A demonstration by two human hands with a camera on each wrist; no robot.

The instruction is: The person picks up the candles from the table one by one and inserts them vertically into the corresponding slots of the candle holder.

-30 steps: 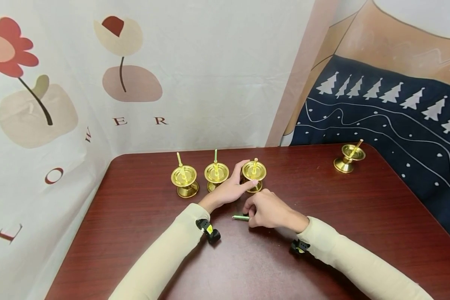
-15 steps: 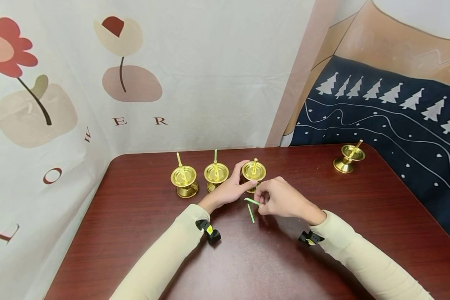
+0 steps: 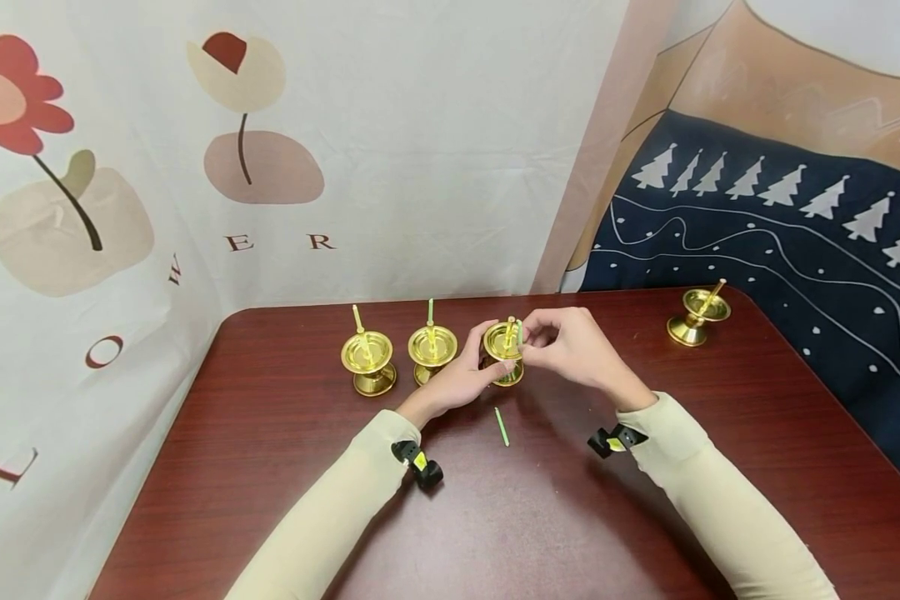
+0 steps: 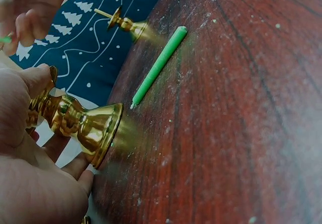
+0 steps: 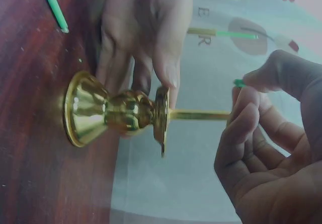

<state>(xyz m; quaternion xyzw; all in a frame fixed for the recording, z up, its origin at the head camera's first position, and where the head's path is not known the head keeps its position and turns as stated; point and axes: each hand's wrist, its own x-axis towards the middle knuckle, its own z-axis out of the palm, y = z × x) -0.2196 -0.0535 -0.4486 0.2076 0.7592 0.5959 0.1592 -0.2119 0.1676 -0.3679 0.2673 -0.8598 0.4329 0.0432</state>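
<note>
My left hand (image 3: 457, 382) grips a brass candle holder (image 3: 501, 342) from its left side, thumb at the dish rim and fingers behind the stem. In the right wrist view this candle holder (image 5: 126, 113) stands on the table, its central tube bare of any candle at the tip. Beside that tube my right hand (image 3: 570, 343) pinches a thin green candle (image 3: 520, 332) between thumb and fingertips; only its small end (image 5: 239, 83) shows in the right wrist view. A second green candle (image 3: 502, 427) lies on the table in front of the holder.
Left of the gripped holder stand two more brass candle holders, one with a pale yellow candle (image 3: 357, 318), one with a green candle (image 3: 431, 312). Another brass holder (image 3: 687, 330) stands at the far right corner. Printed cloths (image 3: 435, 167) hang behind the dark red table (image 3: 270, 467).
My right hand has lifted a green candle off the table, raised it to the gripped holder's tube and turned it roughly upright. The left hand has stayed on the holder.
</note>
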